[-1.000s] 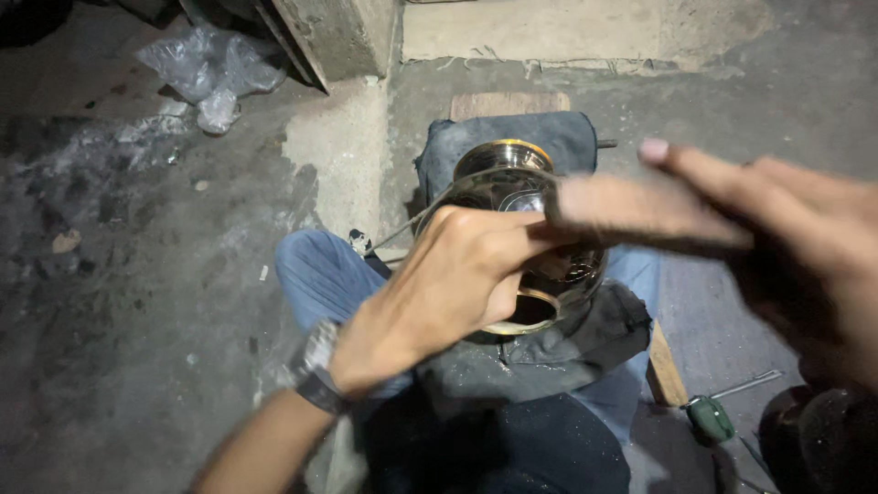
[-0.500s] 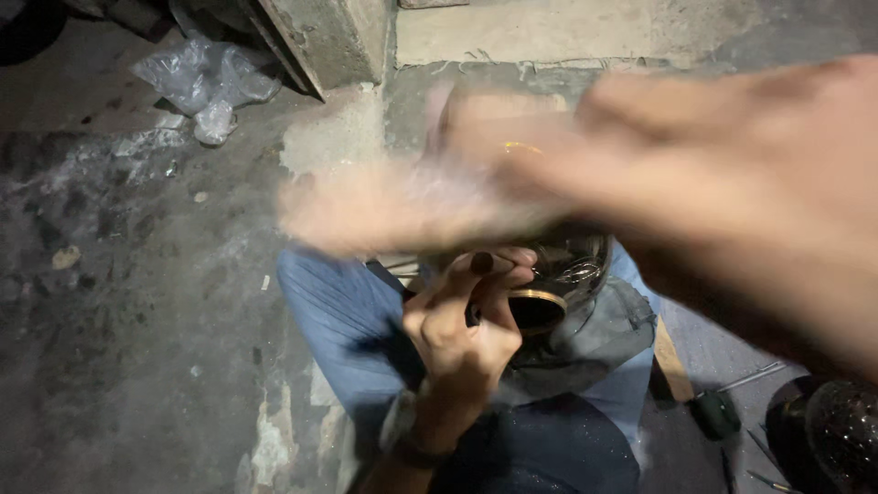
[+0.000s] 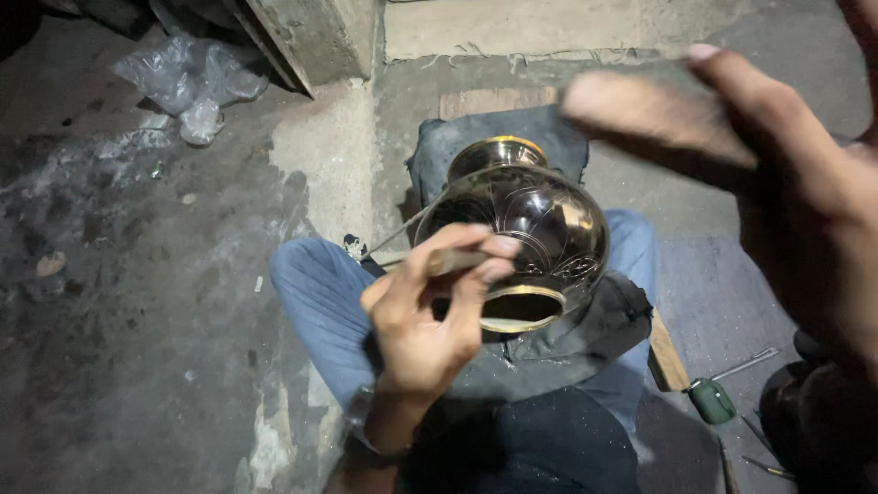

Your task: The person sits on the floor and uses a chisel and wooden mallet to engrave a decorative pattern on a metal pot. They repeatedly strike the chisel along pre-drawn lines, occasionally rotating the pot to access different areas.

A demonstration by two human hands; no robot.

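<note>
A shiny engraved brass pot (image 3: 549,215) lies on its side on a dark cloth (image 3: 585,343) over my lap, its open mouth facing me. My left hand (image 3: 421,334) pinches a small wooden-handled tool (image 3: 455,261) between thumb and fingers, with the tool pressed against the pot's near left side. My right hand (image 3: 805,229) is raised close to the camera at the upper right, well above the pot and blurred. It seems to grip a pale stick-like object (image 3: 654,114) that points left.
A green-handled screwdriver (image 3: 712,399) lies on the floor at the lower right. A crumpled plastic bag (image 3: 192,78) sits at the upper left beside a concrete block (image 3: 315,37). A wooden board (image 3: 498,99) lies behind the pot. Rough concrete floor spreads to the left.
My right hand has swung from across the middle of the view up to the right. My left hand has stayed at the pot, its grip on the tool now plainly visible.
</note>
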